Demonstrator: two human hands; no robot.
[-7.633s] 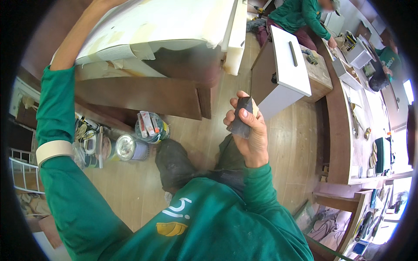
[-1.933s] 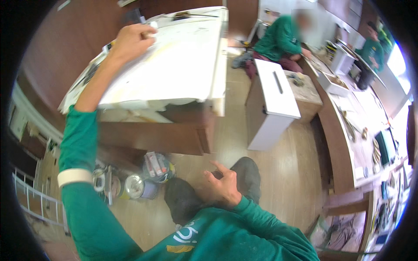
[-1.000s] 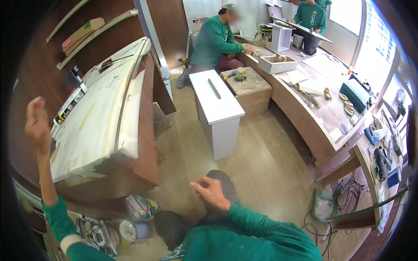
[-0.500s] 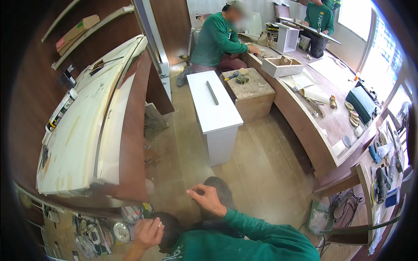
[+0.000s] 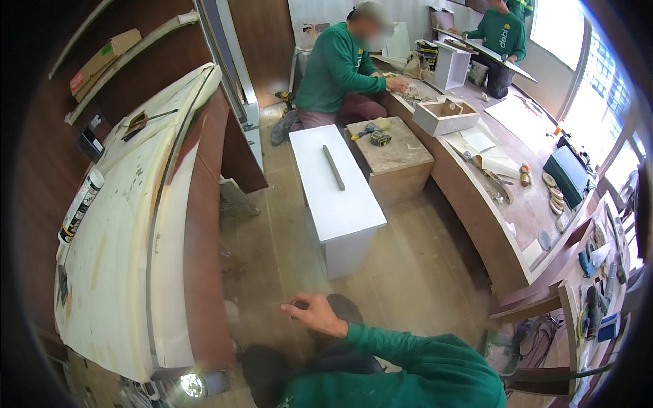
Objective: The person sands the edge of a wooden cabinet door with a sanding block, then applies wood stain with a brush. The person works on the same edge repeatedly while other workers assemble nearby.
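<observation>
In front of my lap is my right hand (image 5: 315, 314), its fingers curled and the thumb and forefinger brought together. Whatever they pinch, if anything, is too small to make out. My left hand is out of the picture. Ahead of the right hand stands a narrow white cabinet (image 5: 360, 216) on the floor, with a slim grey strip (image 5: 333, 167) lying lengthwise on its top. Low on the left, nearest my legs, a round lamp (image 5: 193, 385) shines.
A covered workbench (image 5: 122, 272) with a sealant tube (image 5: 81, 206) fills the left side. Behind the cabinet, a wooden box (image 5: 401, 158) bears a tape measure (image 5: 380, 139). Along the right runs a tool-strewn counter (image 5: 493, 204). Two people in green work farther back.
My left hand has dropped out of view at the bottom left. The view has shifted slightly, and my right hand sits a little farther left, still pinched.
</observation>
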